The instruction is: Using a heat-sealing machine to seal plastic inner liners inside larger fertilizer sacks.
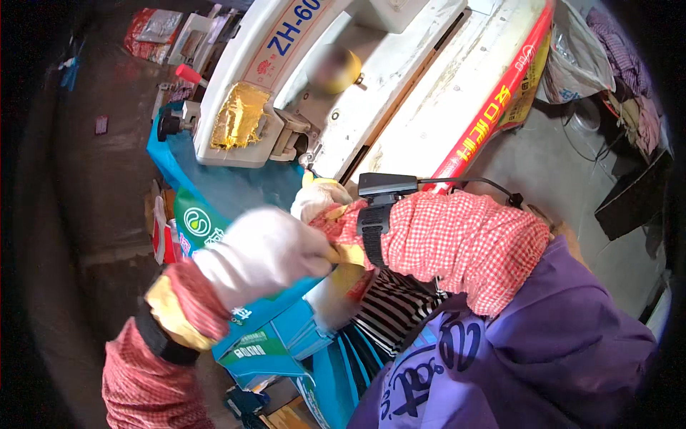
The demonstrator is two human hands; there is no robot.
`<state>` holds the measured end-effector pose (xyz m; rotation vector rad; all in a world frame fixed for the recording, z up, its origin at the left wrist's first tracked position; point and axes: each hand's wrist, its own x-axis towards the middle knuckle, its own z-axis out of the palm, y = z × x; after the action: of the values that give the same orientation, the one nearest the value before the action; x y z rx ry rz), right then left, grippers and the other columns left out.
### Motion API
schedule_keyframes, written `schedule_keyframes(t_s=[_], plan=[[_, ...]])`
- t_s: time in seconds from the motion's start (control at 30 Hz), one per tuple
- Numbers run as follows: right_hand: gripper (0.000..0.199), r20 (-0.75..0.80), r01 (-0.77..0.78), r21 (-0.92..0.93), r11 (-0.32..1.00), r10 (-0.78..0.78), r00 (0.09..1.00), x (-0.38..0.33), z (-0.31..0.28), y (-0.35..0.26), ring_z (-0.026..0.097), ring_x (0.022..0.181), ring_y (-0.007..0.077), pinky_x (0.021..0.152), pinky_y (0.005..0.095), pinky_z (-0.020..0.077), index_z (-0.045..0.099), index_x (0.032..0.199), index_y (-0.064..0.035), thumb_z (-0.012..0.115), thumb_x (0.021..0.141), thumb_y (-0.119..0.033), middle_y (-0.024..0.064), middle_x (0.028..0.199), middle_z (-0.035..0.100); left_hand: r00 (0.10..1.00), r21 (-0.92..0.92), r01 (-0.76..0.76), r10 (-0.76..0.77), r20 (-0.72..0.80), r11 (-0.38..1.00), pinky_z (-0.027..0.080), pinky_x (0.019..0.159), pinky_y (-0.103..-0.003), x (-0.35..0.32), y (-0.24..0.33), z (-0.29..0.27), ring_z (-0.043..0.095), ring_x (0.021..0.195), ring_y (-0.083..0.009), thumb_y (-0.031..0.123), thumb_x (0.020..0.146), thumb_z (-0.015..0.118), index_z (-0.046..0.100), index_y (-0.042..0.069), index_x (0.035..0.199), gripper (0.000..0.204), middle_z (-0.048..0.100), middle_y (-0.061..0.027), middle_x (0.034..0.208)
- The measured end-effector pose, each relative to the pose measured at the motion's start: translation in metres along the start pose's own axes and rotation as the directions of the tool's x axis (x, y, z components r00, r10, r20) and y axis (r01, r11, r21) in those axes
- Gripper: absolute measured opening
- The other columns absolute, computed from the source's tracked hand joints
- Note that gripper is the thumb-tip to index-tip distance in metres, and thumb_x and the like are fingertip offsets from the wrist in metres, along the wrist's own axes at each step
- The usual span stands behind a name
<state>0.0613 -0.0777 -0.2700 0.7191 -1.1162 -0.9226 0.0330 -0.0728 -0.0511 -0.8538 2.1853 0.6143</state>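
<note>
Blue printed sheeting (pixel 236 189) lies under and in front of the white sewing machine (pixel 239 71), partly obstructed by the left hand (pixel 261 254): fingers curled, blurred, contents indeterminable. Right hand (pixel 321 196), just before the machine, partly hidden; grip cannot be told. Right of machine: red strip (pixel 486 118), then plastic bag (pixel 579 61).

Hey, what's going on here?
Someone wearing white gloves is working at a white machine. The right hand is close to its metal end. The left hand, blurred, is beside the right sleeve's yellow cuff; what either hand grips is unclear. Blue printed material lies beneath the machine.
</note>
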Motion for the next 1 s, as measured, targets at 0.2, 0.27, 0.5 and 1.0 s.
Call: schedule_keyframes(t_s=[0.2, 0.27, 0.5, 1.0], plan=[[0.012, 0.087, -0.03, 0.852, 0.523, -0.085, 0.993, -0.007, 0.014, -0.01, 0.056, 0.054, 0.0194, 0.05, 0.0334, 0.0466, 0.061, 0.06, -0.012, 0.058, 0.071, -0.017, 0.0047, 0.06, 0.057, 0.999, 0.689, 0.042, -0.025, -0.034, 0.723, 0.045, 0.055, -0.039, -0.029, -0.04, -0.013, 0.057, 0.057, -0.0271, 0.025, 0.064, 0.066, 0.06, 0.013, 0.064, 0.013, 0.055, -0.007, 0.057], [0.013, 0.084, -0.072, 0.991, 0.116, -0.102, 0.991, -0.005, 0.016, 0.002, 0.055, 0.052, 0.0204, 0.049, 0.0343, 0.0461, 0.062, 0.059, -0.0124, 0.057, 0.07, -0.018, 0.0049, 0.057, 0.057, 0.977, 0.328, -0.149, 0.19, -0.098, 0.933, 0.043, 0.048, -0.037, -0.042, 0.026, 0.013, 0.054, 0.049, -0.0256, 0.022, 0.067, 0.062, 0.054, 0.012, 0.058, 0.016, 0.05, -0.0049, 0.051], [0.017, -0.371, 0.025, 0.474, -0.88, -0.174, 0.912, 0.02, 0.051, -0.015, 0.06, 0.056, 0.0257, 0.052, 0.0396, 0.0475, 0.066, 0.066, -0.0102, 0.053, 0.072, -0.019, 0.0093, 0.061, 0.061, 0.927, 0.157, -0.045, 0.1, -0.361, 0.987, 0.045, 0.047, -0.037, 0.017, 0.034, 0.076, 0.057, 0.052, -0.0289, 0.02, 0.071, 0.057, 0.056, 0.011, 0.061, 0.013, 0.053, -0.0092, 0.054], [0.049, -0.447, 0.05, 0.366, -0.929, -0.128, 0.885, 0.034, 0.068, 0.059, 0.059, 0.085, 0.0377, 0.07, 0.0455, 0.048, 0.045, 0.117, -0.0026, 0.062, 0.075, -0.02, 0.0206, 0.097, 0.057, 0.244, -0.641, 0.024, -0.627, -0.74, 0.767, 0.044, 0.064, -0.042, 0.051, -0.161, 0.142, 0.056, 0.073, -0.0387, 0.014, 0.081, 0.054, 0.053, 0.002, 0.083, 0.012, 0.057, -0.0215, 0.075]])
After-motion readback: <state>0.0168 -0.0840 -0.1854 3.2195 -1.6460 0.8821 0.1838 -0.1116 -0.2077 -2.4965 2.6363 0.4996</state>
